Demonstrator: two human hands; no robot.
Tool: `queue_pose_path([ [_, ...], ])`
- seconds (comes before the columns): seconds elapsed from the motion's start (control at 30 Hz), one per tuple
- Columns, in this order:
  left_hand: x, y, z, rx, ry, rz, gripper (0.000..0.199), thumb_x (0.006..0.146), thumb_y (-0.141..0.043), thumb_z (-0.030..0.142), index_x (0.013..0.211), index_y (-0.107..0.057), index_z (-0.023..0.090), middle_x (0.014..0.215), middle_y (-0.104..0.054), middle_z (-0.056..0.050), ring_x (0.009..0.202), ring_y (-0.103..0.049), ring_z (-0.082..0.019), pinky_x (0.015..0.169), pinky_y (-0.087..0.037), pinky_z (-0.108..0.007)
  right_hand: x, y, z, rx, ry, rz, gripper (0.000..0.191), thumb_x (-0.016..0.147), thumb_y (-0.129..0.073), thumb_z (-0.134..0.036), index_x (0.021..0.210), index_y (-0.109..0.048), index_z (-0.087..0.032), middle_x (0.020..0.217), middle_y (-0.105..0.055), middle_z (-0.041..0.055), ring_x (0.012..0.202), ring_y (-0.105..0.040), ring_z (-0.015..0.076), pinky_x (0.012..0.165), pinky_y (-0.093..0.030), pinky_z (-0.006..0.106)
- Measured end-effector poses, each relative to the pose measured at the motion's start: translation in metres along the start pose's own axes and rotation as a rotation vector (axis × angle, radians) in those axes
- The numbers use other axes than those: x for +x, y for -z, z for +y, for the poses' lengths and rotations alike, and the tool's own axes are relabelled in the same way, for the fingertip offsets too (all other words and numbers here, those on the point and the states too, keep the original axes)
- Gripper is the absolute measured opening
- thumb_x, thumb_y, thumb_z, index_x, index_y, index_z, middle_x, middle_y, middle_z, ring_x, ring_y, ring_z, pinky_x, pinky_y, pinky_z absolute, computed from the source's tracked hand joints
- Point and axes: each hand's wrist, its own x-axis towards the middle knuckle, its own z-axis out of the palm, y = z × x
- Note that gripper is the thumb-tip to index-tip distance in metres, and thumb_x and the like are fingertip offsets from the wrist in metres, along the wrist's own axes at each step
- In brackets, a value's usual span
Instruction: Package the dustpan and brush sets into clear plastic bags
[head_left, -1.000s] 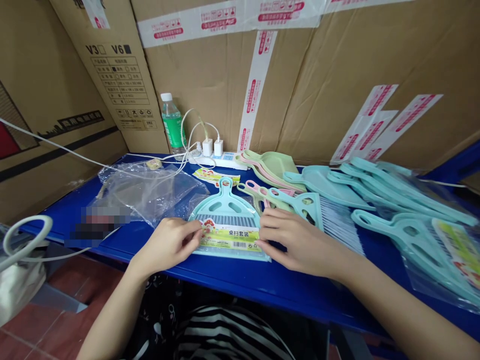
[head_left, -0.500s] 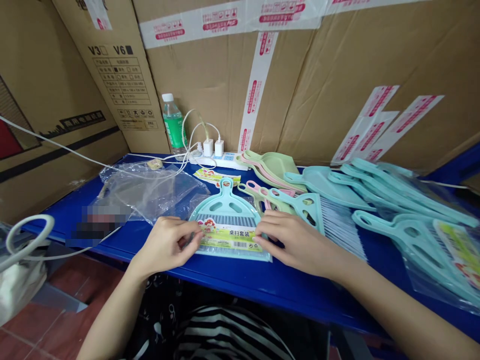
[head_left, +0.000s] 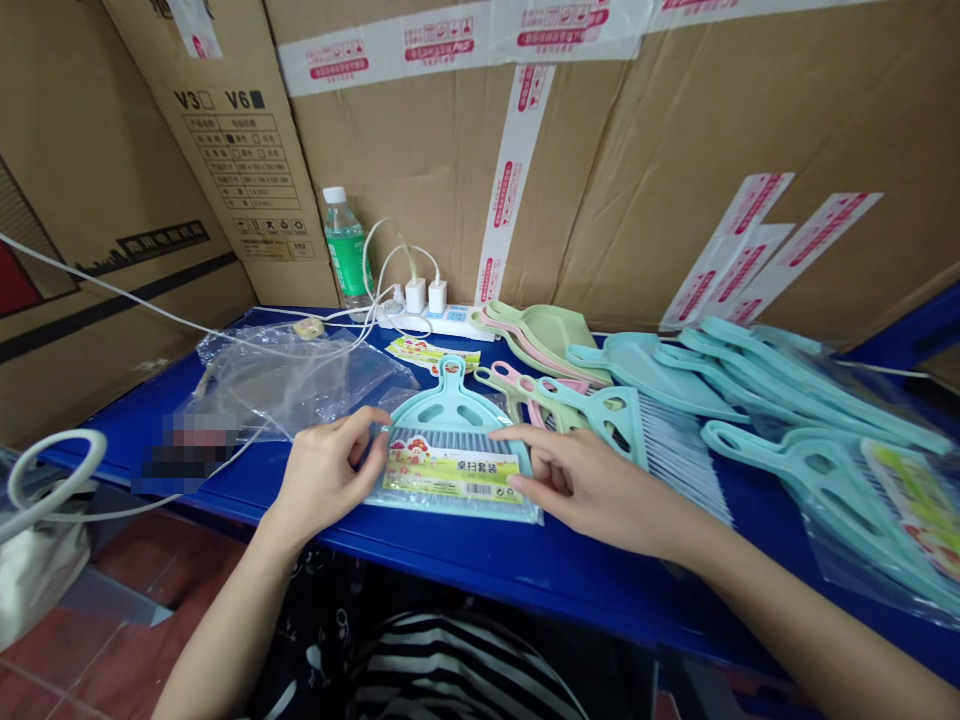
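Observation:
A light-blue dustpan and brush set (head_left: 450,411) lies in a clear plastic bag near the table's front edge, its handle pointing away from me. Across its lower half is a green and yellow label card (head_left: 454,470) with red mushrooms. My left hand (head_left: 337,465) pinches the bag's left edge between thumb and fingertips. On the right, my right hand (head_left: 581,480) rests with its fingers apart, the index fingertip over the bristles and the thumb at the card's right end.
Behind are green and pink dustpans (head_left: 551,335), small brushes (head_left: 645,425) and a power strip (head_left: 450,320). Bagged blue sets (head_left: 817,470) lie right. Clear bags (head_left: 285,385) and a bottle (head_left: 347,250) stand left, before cardboard boxes (head_left: 450,180).
My left hand has moved left and up, off the label to the bag's edge. My right index finger has stretched left over the bristles, and the card's left end has come into view.

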Motion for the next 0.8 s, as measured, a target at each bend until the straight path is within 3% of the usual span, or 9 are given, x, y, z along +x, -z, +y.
queue_pose_path([
  [0.2, 0.002, -0.002, -0.004, -0.005, 0.046, -0.135, 0.026, 0.09, -0.036, 0.033, 0.103, -0.056, 0.022, 0.058, -0.054, 0.006, 0.044, -0.05, -0.011, 0.047, -0.036, -0.021, -0.003, -0.001, -0.002, 0.0, -0.058, -0.024, 0.048, 0.088, -0.049, -0.033, 0.134, -0.048, -0.02, 0.063, -0.058, -0.0016, 0.07, -0.055, 0.0216, 0.067, -0.044, 0.036],
  [0.37, 0.003, 0.0, -0.004, -0.08, 0.059, -0.161, 0.027, 0.09, -0.037, 0.032, 0.107, -0.054, 0.021, 0.057, -0.05, 0.008, 0.043, -0.047, -0.01, 0.047, -0.035, -0.021, -0.003, -0.003, -0.003, 0.041, -0.081, -0.037, 0.046, 0.087, -0.048, -0.025, 0.132, -0.048, -0.017, 0.064, -0.057, -0.0021, 0.07, -0.057, 0.0205, 0.065, -0.045, 0.035],
  [0.57, 0.002, 0.007, -0.006, -0.245, 0.089, -0.153, 0.025, 0.089, -0.039, 0.029, 0.105, -0.056, 0.021, 0.057, -0.042, 0.008, 0.045, -0.042, -0.009, 0.048, -0.034, -0.019, -0.001, -0.005, -0.002, 0.41, -0.154, -0.069, 0.044, 0.085, -0.05, -0.022, 0.129, -0.048, -0.019, 0.059, -0.049, -0.0086, 0.05, -0.06, 0.013, 0.053, -0.047, 0.027],
  [0.67, 0.002, 0.009, -0.008, -0.298, 0.091, -0.134, 0.025, 0.088, -0.038, 0.028, 0.101, -0.058, 0.019, 0.058, -0.041, 0.007, 0.049, -0.041, -0.009, 0.049, -0.033, -0.02, 0.001, -0.005, -0.003, 0.564, -0.211, -0.077, 0.044, 0.085, -0.053, -0.026, 0.128, -0.047, -0.019, 0.058, -0.045, -0.0099, 0.048, -0.059, 0.0127, 0.051, -0.048, 0.026],
  [0.8, 0.003, 0.01, -0.007, -0.337, 0.1, -0.099, 0.027, 0.086, -0.036, 0.025, 0.095, -0.06, 0.018, 0.058, -0.042, 0.006, 0.05, -0.039, -0.01, 0.05, -0.033, -0.021, 0.004, -0.003, -0.001, 0.704, -0.177, -0.053, 0.048, 0.081, -0.06, -0.034, 0.125, -0.048, -0.022, 0.065, -0.046, -0.0078, 0.055, -0.059, 0.0128, 0.056, -0.053, 0.028],
])
